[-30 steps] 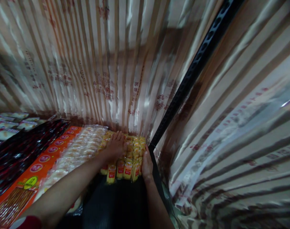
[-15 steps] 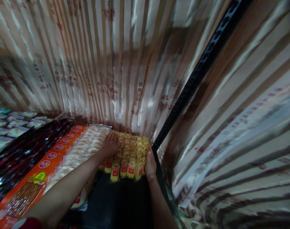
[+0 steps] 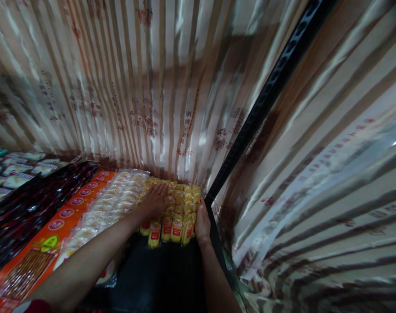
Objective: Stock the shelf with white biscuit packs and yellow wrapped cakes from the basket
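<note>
Rows of small yellow snack packets (image 3: 176,230) with red labels lie close together at the end of a dark shelf (image 3: 152,278). My left hand (image 3: 156,201) rests flat on top of the packets on their left side, fingers stretched toward the back. Along the right edge of the rows, my right hand (image 3: 202,221) stands on its side with straight fingers, its palm against the outer packets. Neither hand grips a packet. Part of the rows is hidden under the left hand.
Left of the yellow packets are clear-wrapped pale snack packs (image 3: 108,195), an orange package strip (image 3: 67,211), dark shiny packets (image 3: 38,200) and white packets (image 3: 18,179). A black slotted post (image 3: 250,117) rises at the right corner. Striped plastic sheeting (image 3: 146,87) hangs behind.
My left hand has slid slightly right over the packets, its fingers lying flatter. My right hand stays at the right edge. The whole view has shifted a little.
</note>
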`<state>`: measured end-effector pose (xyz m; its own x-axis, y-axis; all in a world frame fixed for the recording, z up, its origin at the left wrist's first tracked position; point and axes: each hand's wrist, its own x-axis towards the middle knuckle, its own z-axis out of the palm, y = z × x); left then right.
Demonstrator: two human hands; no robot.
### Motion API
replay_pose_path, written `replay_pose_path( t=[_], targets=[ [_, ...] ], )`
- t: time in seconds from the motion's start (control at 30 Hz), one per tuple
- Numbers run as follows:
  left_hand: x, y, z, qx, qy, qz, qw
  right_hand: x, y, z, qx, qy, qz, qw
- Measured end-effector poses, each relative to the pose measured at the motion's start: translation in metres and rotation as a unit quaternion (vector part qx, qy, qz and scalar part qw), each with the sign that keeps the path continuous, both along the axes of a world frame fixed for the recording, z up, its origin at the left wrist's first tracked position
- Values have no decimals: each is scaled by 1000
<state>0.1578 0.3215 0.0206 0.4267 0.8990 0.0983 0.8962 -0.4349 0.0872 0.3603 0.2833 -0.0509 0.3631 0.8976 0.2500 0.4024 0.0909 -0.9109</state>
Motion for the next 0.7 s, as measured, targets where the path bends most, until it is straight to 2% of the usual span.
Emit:
replay_pose_path(
  t=[0.27,0.43,0.53,0.7],
  targets=[
    [2,3,-4,-13,-3,-36,999,0,-1,-1,6,1,5,1000],
    [11,16,6,-7,-28,10,1000,0,-1,0,2,-7,-1,1000],
    [16,23,10,-29,-19,26,999,0,-1,0,9,-4,0,1000],
    [13,27,2,-29,2,20,999,0,-1,1,9,1,2,1000]
  ],
)
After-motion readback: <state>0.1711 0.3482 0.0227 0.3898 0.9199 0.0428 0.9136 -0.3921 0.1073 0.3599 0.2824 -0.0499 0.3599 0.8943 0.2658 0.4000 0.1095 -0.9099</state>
